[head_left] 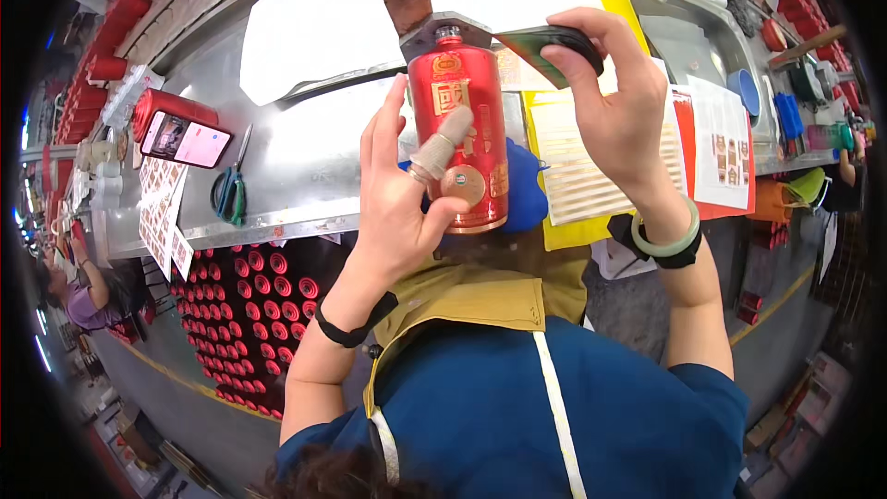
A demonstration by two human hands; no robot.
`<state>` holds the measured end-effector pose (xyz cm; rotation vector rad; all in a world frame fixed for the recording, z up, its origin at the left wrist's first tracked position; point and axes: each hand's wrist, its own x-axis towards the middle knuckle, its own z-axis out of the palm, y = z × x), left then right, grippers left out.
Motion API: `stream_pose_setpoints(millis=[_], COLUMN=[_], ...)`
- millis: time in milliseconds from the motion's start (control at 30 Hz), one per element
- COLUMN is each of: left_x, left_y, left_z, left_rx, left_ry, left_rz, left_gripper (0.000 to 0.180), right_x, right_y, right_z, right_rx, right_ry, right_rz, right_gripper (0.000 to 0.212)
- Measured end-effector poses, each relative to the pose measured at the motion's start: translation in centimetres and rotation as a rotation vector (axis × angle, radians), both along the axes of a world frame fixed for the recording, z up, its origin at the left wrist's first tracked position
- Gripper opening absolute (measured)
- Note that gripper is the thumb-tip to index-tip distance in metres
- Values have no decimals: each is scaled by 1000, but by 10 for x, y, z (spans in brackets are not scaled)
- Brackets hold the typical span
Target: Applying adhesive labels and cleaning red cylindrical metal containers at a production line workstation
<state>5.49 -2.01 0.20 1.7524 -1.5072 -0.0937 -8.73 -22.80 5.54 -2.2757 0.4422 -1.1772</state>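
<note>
A glossy red bottle (476, 143) with gold characters and a round gold seal lies on a blue cloth (527, 187), its neck in a notched metal bracket (443, 30). My left hand (393, 180) is against the bottle's left side, with light fabric covers on the index finger, which lies across the front. The left thumb touches the bottle beside the seal. My right hand (624, 83) pinches a dark flat scraper (559, 51) between thumb and fingers, its thin edge pointing toward the bottle's neck. The lower side of the bottle is hidden.
Left on the metal bench (305, 157) are a phone (185, 139) against a red cylinder, scissors (231, 180) and label sheets (159, 203). Striped strips (610, 152) on a yellow sheet lie right. Many red-capped items (249, 314) stand below; another person (88, 300) is far left.
</note>
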Motion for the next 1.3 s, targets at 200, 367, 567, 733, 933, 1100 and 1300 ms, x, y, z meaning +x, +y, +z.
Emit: stream_pose_setpoints(millis=[200,367,567,733,933,1100,1300], left_x=[4,-4,-8,-19,-21,-22,-20], left_y=[-4,-1,16,17,17,17,18], left_z=[13,23,9,-4,-8,-9,-5], left_rx=[91,148,90,57,100,62,60], left_ry=[-175,-189,-1,197,187,232,261], left_rz=[-63,-124,-133,-35,-3,3,-12], left_gripper=[75,72,96,132,118,115,125], right_x=[-19,-26,-21,-6,-3,-2,5], right_y=[20,31,41,60,60,53,54], right_z=[-15,-34,-27,-51,-57,-52,-52], right_rx=[198,455,921,1185,1246,1416,1372], right_ry=[18,-39,-85,37,65,54,89], right_rz=[-52,-43,130,179,234,294,218], right_gripper=[20,22,30,49,41,37,35])
